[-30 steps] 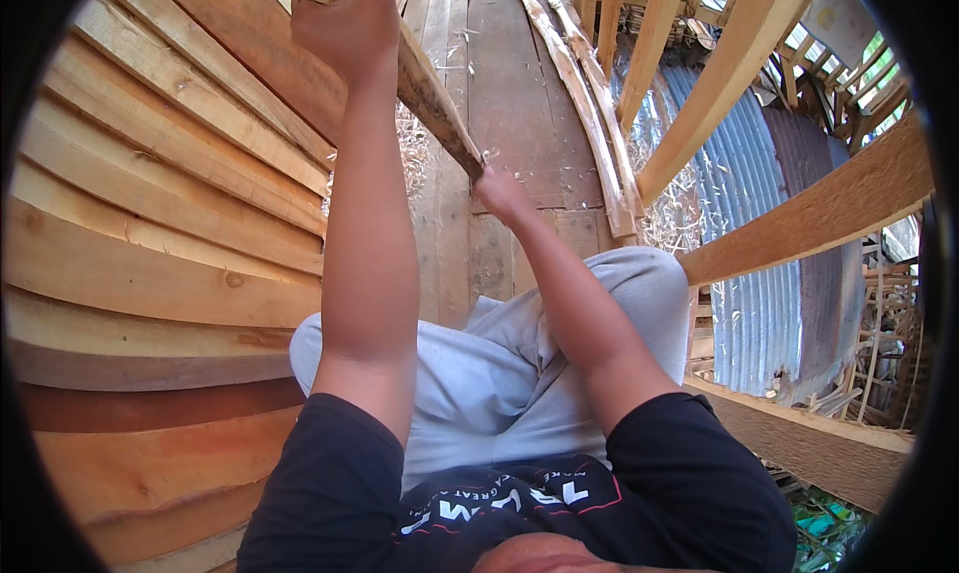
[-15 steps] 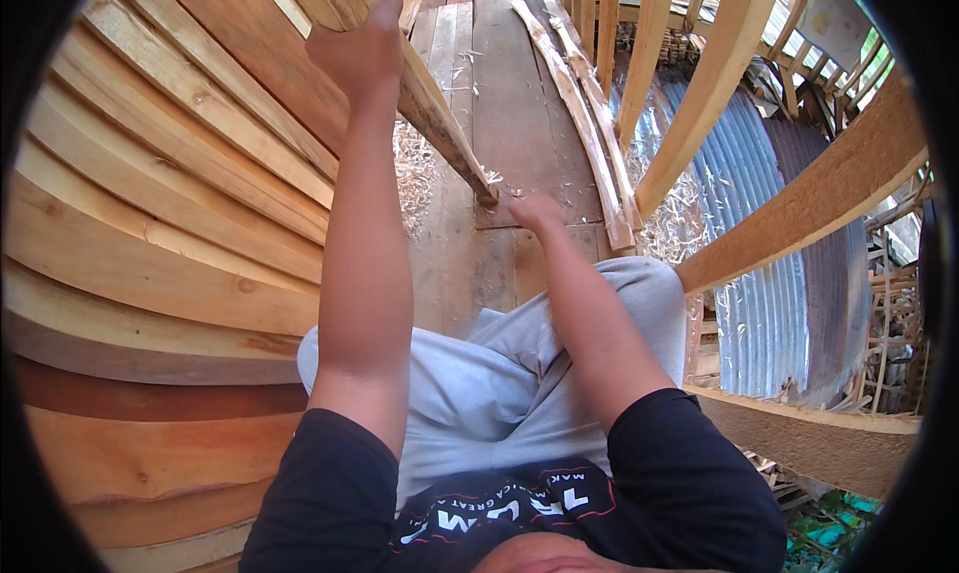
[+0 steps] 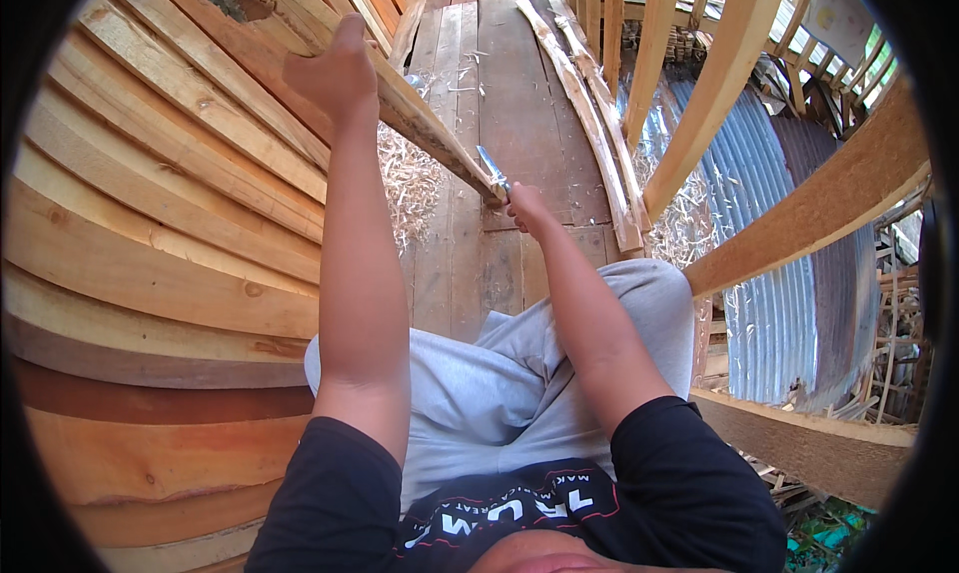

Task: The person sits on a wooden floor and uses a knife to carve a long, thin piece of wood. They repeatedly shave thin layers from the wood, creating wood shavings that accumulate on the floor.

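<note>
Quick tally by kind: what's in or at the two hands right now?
Hands: 2, left hand and right hand
Wooden stick in the left hand's grip: 1
Knife in the right hand: 1
Total: 4

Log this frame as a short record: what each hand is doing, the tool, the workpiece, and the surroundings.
left hand: grips the upper part of a long wooden strip, holding it slanted
right hand: holds a knife, blade at the strip's lower end
floor: plank floor with wood shavings beside the strip
left side: stacked curved planks
right side: curved wooden ribs, corrugated metal sheet behind
posture: seated, grey shorts
</note>
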Tool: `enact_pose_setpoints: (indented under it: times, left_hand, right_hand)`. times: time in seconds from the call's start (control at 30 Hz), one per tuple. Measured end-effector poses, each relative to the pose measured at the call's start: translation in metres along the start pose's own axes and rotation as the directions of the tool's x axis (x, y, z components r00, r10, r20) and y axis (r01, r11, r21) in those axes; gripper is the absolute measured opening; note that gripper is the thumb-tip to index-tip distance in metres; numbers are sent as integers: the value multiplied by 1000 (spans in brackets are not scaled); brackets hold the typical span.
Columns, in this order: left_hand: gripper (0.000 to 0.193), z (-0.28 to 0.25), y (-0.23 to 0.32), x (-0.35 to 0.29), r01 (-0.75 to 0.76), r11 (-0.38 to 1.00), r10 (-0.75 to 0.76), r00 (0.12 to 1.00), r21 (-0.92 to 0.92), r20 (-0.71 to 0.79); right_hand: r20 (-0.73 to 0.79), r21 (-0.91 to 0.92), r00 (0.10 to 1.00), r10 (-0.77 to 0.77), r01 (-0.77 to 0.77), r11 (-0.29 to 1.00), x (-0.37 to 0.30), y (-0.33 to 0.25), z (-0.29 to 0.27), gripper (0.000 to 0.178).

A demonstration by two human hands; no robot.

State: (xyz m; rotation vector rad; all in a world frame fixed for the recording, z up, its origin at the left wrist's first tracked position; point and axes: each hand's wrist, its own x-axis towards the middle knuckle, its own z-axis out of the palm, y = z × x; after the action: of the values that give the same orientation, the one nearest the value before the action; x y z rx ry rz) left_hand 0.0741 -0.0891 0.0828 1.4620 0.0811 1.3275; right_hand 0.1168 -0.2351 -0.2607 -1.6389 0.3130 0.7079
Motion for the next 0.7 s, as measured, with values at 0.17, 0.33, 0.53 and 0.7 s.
enact_pose_setpoints:
  times: [0.17, 0.33, 0.53, 0.7]
  left_hand:
    - [28, 0, 1, 2, -85, 993, 86, 996, -80, 4]
    - [25, 13, -3, -2, -106, 985, 105, 994, -134, -13]
    - [24, 13, 0, -5, -165, 976, 167, 986, -140, 6]
    - [25, 16, 5, -11, -164, 977, 167, 986, -133, 14]
  right_hand:
    - [22, -89, 988, -152, 154, 984, -49, -24, 4, 64]
    - [-137, -415, 940, -313, 233, 880, -37, -20, 4, 73]
    - [36, 40, 998, -42, 40, 998, -41, -22, 12, 60]
    - [276, 170, 954, 118, -169, 971, -45, -29, 1, 57]
